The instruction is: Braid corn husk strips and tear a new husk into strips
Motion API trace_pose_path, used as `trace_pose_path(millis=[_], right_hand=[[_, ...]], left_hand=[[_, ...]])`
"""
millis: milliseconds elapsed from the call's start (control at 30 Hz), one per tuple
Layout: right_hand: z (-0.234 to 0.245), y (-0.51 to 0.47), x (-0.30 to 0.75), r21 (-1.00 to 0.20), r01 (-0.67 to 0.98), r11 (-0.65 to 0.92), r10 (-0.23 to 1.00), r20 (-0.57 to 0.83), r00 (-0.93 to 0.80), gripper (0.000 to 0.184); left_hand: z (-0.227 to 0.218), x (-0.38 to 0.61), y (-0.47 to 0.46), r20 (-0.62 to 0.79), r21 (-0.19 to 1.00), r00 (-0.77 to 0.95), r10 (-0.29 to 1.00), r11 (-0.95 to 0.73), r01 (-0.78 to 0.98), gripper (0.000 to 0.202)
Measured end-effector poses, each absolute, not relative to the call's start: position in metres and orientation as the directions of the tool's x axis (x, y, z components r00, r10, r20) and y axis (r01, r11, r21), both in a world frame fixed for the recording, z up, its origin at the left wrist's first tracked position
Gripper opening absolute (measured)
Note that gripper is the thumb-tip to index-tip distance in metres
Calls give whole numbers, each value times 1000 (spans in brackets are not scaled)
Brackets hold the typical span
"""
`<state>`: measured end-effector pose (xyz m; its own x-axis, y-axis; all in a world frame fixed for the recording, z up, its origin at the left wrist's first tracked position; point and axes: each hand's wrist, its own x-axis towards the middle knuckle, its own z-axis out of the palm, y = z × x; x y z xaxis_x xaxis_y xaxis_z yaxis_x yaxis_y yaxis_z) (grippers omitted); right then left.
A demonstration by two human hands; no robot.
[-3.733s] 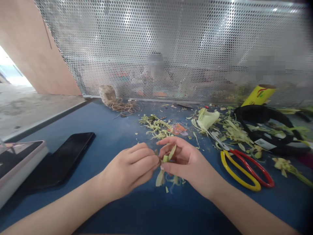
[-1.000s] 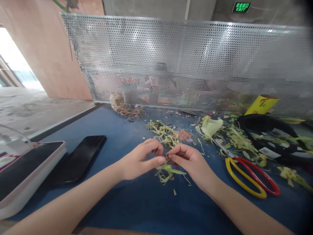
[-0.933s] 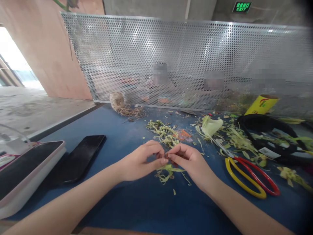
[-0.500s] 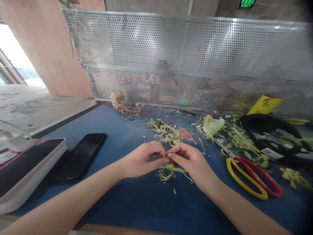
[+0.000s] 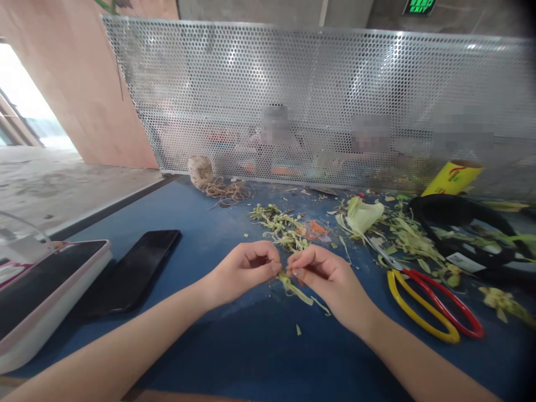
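My left hand is closed in a pinch near the middle of the table, palm turned inward. Facing it across a small gap, my right hand pinches too. Whatever is between the fingertips of either hand is too small to make out. Just below the fingertips is a pale green leaf strip; I cannot tell whether it hangs from the fingers or lies on the table. Beyond the hands lies a heap of shredded green strips, with an orange scrap beside it.
Scissors with yellow and red handles lie at the right, below a cut leafy piece and a black band-like object. A yellow roll, twine, a phone and a perforated metal screen surround the work area.
My fingertips have come slightly apart, with the left hand shifting a little left. The curled green strips below them now look fewer and straighter. The view has shifted slightly.
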<state>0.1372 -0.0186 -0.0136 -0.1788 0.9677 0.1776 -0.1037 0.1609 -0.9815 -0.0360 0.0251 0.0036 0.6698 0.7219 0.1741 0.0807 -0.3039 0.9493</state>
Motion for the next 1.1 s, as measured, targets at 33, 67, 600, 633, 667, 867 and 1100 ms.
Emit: trace_pose_path(millis=[33, 67, 600, 633, 667, 867, 1100], right_hand=[[-13, -19, 137, -979, -114, 171, 962, 191, -194, 8], [-13, -19, 138, -976, -121, 180, 957, 202, -208, 9], [-18, -5, 144, -965, -258, 42, 991, 72, -109, 15], [-18, -5, 144, -963, -265, 45, 991, 75, -107, 15], [-18, -5, 144, -962, -268, 47, 992, 78, -104, 14], [-20, -5, 144, -973, -221, 64, 994, 82, -72, 15], [-16, -6, 142, -936, -342, -86, 990, -42, -133, 17]], left_hand=[[3, -36, 25, 177, 954, 670, 721, -294, 65, 19], [3, -36, 24, 180, 955, 669, 721, -290, 56, 19], [7, -41, 25, 249, 694, 624, 741, -586, 419, 21], [7, -40, 23, 252, 687, 624, 740, -591, 423, 21], [7, -39, 20, 255, 685, 620, 742, -591, 426, 21], [4, -34, 9, 401, 620, 564, 722, -667, 413, 25], [2, -38, 18, 503, 486, 663, 555, -816, 314, 15]])
